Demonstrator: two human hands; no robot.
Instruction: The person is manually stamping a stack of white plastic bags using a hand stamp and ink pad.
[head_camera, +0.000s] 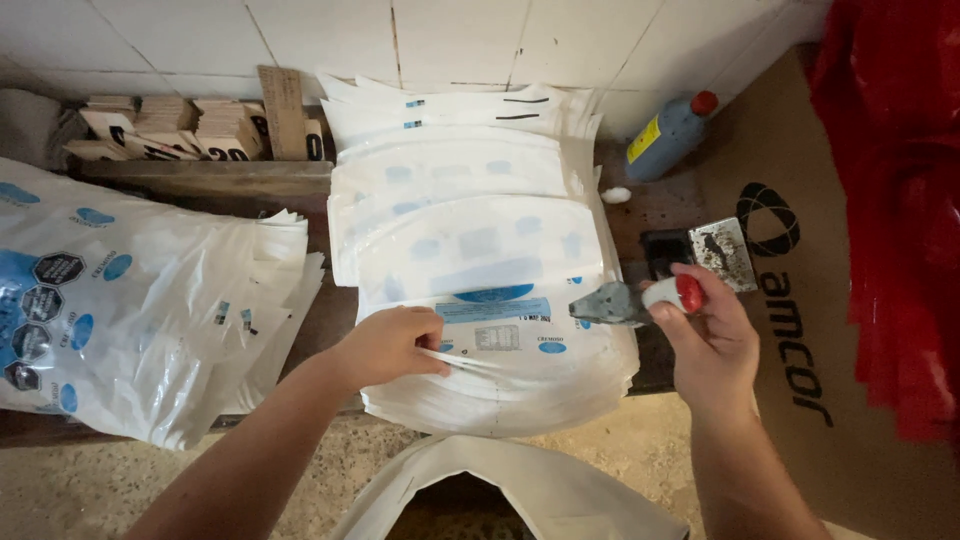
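Note:
A thick stack of flat white plastic bags (480, 250) with blue print lies fanned out on a dark wooden bench. My left hand (392, 345) pinches the edge of a bag near the front of the stack, fingers closed on the thin sheets. To the right of the stack, my right hand (705, 335) grips a hand stamp (640, 300) with a red and white handle. Its grey inked head points left, just over the stack's right edge. An open ink pad (705, 255) lies just behind that hand.
A second pile of printed white bags (140, 300) covers the left of the bench. Small wooden stamp blocks (180, 128) line the tiled back wall. A blue-grey bottle with a red cap (668, 135) leans at the back right. A brown cardboard box (830, 330) and red plastic (900, 200) stand at right.

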